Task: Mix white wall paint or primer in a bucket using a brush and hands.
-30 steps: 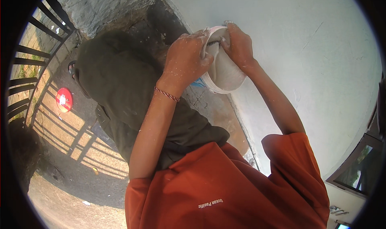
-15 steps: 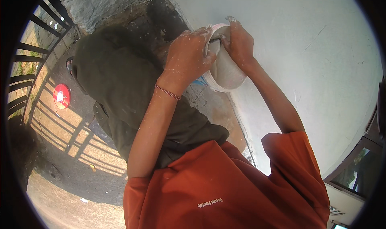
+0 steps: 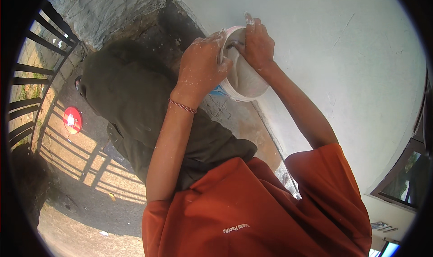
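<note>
A white plastic bucket [image 3: 251, 97] with a blue mark on its side is tilted toward me beside the wall. Pale, wet-looking paste [image 3: 235, 69] coats its inside. My left hand [image 3: 203, 60], speckled with white, is closed on the bucket's left rim, with the thumb at the opening. My right hand [image 3: 259, 47] is closed over the far right rim; its thumb reaches inside and one white-smeared finger points up. By that thumb is a small greyish shape that I cannot make out.
A smooth pale wall [image 3: 333, 76] rises on the right, with rough grey masonry [image 3: 108, 13] at the far left. A dark metal railing [image 3: 34, 81] casts striped shadows. A red round lid [image 3: 72, 120] lies on the ground. A dark-framed window [image 3: 403, 175] is at the right.
Both hands and the bucket have shifted slightly left and up in the view. The right hand sits a little differently at the rim, its raised finger now more upright. The left hand keeps its grip.
</note>
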Available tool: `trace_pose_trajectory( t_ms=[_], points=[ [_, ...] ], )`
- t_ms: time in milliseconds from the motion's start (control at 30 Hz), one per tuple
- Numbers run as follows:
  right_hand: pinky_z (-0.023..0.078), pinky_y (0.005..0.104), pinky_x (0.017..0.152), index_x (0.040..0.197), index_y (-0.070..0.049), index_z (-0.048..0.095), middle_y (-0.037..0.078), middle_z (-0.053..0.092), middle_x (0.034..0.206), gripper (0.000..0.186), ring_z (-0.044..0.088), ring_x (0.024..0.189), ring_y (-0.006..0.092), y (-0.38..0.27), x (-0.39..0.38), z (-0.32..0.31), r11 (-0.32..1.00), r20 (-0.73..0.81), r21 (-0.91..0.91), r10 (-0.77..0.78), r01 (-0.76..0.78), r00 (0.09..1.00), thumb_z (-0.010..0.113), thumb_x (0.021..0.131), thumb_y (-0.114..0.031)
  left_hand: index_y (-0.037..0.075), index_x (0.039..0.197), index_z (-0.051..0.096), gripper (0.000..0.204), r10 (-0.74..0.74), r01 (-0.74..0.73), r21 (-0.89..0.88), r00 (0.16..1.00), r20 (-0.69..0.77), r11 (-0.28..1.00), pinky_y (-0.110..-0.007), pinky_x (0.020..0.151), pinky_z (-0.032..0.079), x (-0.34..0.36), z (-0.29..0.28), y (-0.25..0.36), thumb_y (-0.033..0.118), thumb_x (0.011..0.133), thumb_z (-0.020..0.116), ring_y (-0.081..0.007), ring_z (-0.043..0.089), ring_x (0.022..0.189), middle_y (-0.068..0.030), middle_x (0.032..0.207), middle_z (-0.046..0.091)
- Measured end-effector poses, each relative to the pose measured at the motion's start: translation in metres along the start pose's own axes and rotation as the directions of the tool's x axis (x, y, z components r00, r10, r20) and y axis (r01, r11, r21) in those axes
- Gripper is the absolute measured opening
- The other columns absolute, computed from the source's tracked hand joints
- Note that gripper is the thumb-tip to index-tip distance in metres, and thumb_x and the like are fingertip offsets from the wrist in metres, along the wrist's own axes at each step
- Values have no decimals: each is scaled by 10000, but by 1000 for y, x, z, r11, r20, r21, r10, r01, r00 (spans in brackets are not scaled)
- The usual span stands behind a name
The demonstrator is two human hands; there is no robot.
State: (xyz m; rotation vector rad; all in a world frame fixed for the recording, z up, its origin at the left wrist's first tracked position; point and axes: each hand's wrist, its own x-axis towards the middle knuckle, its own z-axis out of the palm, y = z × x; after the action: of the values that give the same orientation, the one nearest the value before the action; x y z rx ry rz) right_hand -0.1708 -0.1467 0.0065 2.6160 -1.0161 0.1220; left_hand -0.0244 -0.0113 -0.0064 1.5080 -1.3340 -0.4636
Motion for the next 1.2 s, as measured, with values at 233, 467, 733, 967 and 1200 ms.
trace_pose_trajectory(
  t_ms=[233,467,733,967,1200],
  points=[
    [526,388,761,1372,-28,400,127,522,1130,821,560,1002,289,3,-1,-1,997,40,75,-16,13,999,783,684,-258,-25,1182,623,467,17,-17,0,1000,1,1000,-396,920,487,-1,0,0,114,737,654,-364,615,1005,-181,1193,636],
    [497,386,768,1377,-40,402,118,518,1128,848,550,1012,274,-2,-3,5,997,-36,-55,48,-49,998,792,667,-292,-26,1200,611,478,7,-7,-17,999,45,1000,-405,906,489,3,1,2,103,741,642,-364,616,997,-185,1191,635],
    [517,355,715,1343,-51,455,109,527,1129,718,569,997,244,6,-2,2,1000,16,20,-25,24,1000,762,723,-242,-33,1214,601,500,30,-31,24,999,41,999,-408,911,487,1,1,0,118,739,646,-370,609,1013,-205,1199,624],
    [526,351,677,1327,-58,475,108,540,1116,682,600,939,246,2,-4,7,1000,-34,18,-9,10,999,759,736,-244,-34,1208,592,499,76,-75,61,997,-10,995,-411,855,516,-2,2,-3,136,742,652,-357,627,948,-164,1139,652],
    [488,370,725,1334,-69,482,105,506,1217,745,543,1054,243,-2,-2,10,995,-31,-58,79,-81,996,789,701,-311,-30,1218,599,493,30,-31,25,999,37,999,-408,928,479,2,2,2,113,748,631,-375,604,1030,-199,1201,625]
  ],
)
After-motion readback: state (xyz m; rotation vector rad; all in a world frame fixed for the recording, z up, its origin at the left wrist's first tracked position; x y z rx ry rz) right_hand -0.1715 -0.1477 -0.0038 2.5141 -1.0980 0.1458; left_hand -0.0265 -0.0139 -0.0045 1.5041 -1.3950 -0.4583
